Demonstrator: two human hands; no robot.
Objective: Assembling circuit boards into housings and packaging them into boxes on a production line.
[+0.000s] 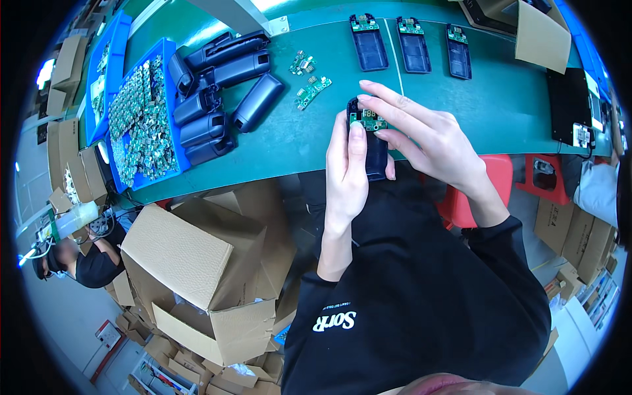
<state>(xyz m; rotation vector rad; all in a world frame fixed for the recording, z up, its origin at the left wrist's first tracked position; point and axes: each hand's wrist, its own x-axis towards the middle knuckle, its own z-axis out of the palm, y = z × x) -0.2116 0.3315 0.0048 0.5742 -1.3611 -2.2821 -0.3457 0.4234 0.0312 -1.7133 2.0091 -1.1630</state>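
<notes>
My left hand (347, 168) grips a dark plastic casing (376, 158) from its left side, thumb on top. A green circuit board (374, 121) with a small digit display sits in the casing's far end. Over that end is my right hand (428, 135), its fingers stretched out, with fingertips at the board and the casing's upper edge; whether they press on it I cannot tell. Beyond my hands, three similar casings with boards in their far ends lie on the table: one at the left (370, 49), a middle one (414, 52) and one at the right (459, 58).
A blue bin (172, 141) piled with circuit boards (139, 118) stands at the left of the green table (289, 148). Several dark casings (230, 69) lie beside it, near loose boards (312, 92). An open cardboard box (191, 257) stands below the table edge; a red stool (497, 181) is at right.
</notes>
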